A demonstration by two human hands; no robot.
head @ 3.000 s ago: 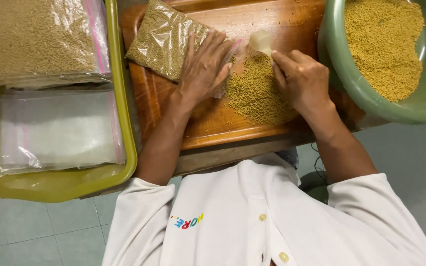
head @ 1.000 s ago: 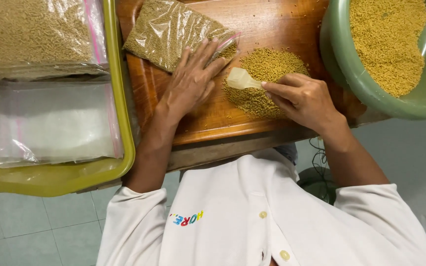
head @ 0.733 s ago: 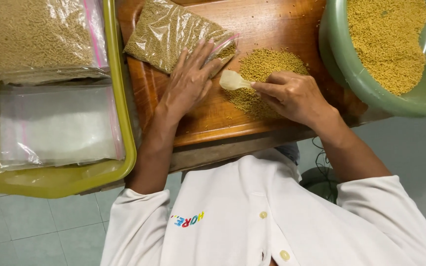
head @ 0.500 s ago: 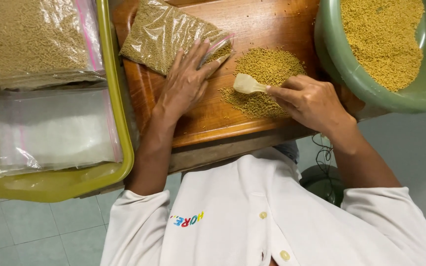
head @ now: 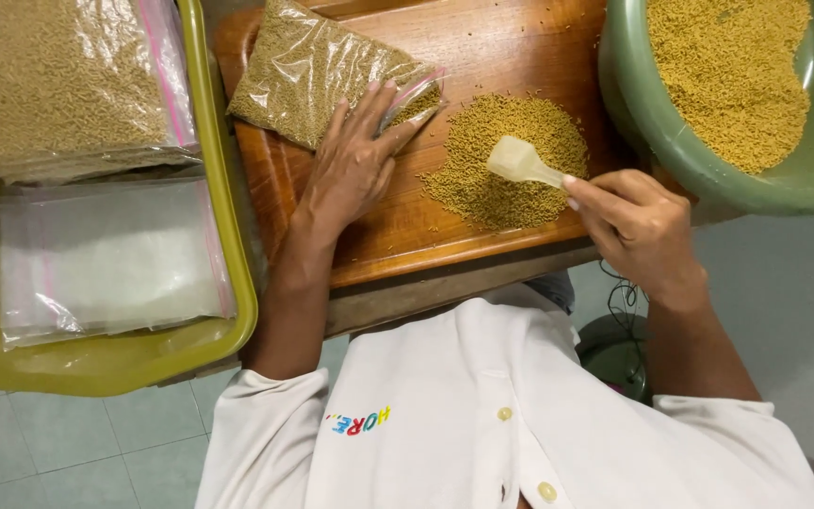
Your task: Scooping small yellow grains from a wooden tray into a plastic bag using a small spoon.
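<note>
Head view, looking straight down. The left hand [head: 355, 165] lies flat, fingers spread, on a wooden board [head: 398, 226], with its fingertips pressing the open mouth of a clear plastic bag [head: 317, 71] part-filled with small yellow-brown grains. The bag lies on the far left part of the board, its mouth pointing toward a loose pile of grains [head: 506, 160] heaped just beside it in the middle of the board. The left hand holds nothing in a closed grip; it only pins the bag's edge down.

The right hand [head: 638, 231] is closed around the handle of a small pale plastic scoop [head: 520, 160], thumb and fingers pinched on it. The scoop's bowl rests on top of the pile, turned toward the bag.

To the right, a big green bowl [head: 652, 123] full of the same grains stands touching the board's edge and overhangs its corner, close behind the right hand. To the left, a yellow-green tray [head: 219, 188] sits just beside the board; it carries a stack of filled bags [head: 58, 85] at the far end and a stack of empty clear bags [head: 105, 259] with pink zip strips nearer the person. Scattered single grains dot the board around the pile. Nothing lies between the scoop and the bag's mouth except the pile's edge. The person's white buttoned shirt [head: 482, 424] fills the bottom of the view, with a tiled floor [head: 49, 443] below the tray.
</note>
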